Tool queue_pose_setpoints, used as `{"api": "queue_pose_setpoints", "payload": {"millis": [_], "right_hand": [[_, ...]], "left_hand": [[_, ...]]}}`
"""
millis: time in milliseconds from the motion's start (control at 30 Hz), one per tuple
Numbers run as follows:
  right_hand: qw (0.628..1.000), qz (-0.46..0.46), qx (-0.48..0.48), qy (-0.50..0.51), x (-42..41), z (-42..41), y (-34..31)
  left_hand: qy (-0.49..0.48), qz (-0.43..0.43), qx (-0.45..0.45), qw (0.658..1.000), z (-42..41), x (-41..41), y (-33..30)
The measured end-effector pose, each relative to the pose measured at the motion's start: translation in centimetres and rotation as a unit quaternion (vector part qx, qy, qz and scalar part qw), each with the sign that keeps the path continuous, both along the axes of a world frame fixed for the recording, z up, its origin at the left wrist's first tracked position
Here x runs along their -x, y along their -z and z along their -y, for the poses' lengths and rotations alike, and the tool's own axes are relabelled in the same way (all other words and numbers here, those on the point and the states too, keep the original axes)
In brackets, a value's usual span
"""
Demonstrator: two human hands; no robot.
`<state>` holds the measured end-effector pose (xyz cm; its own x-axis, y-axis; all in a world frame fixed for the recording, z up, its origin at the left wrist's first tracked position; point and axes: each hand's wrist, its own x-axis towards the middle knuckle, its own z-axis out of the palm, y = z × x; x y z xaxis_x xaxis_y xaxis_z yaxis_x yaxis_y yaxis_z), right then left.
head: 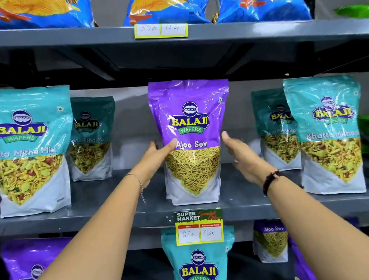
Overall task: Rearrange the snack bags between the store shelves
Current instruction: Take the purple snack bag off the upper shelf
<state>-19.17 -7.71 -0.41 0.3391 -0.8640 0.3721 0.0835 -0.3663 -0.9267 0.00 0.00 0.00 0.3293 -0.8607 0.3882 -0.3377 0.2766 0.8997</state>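
My left hand (156, 155) touches the purple bag (191, 139), fingers spread; right hand (240, 155) hovers wide, seemingly just clear. I should clamp both sides evenly, keeping it upright.

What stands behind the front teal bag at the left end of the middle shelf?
Behind the front teal bag stands a second teal bag, set further back and to its right, with its left edge covered. Whether more bags stand directly behind cannot be seen.
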Motion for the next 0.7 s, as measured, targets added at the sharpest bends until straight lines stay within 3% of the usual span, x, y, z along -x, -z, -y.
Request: {"api": "queue_pose_setpoints", "payload": {"millis": [67, 200, 467, 567, 700], "right_hand": [[0.998, -0.016, -0.023, -0.052, -0.5, 0.5, 0.4], [0.99, -0.073, -0.033, -0.119, -0.9, 1.5, 2.0], [0.995, -0.054, 0.002, -0.083, -1.2, 0.6, 2.8], [0.996, -0.044, 0.033, -0.074, -1.2, -1.2, 2.4], [0.992, -0.025, 0.087, -0.086, -1.7, -4.9, 2.1]], "left_hand": [[0.083, -0.021, -0.02, 0.996, 0.1, -0.1, 0.1], [0.145, -0.006, -0.036, 0.989, 1.0, -0.4, 0.9], [0.126, 0.01, -0.009, 0.992, 0.8, -0.7, 1.5], [0.102, 0.029, 0.03, 0.994, -0.5, -0.8, 1.5], [0.07, -0.011, 0.102, 0.992, -4.1, -1.4, 2.4]]}}
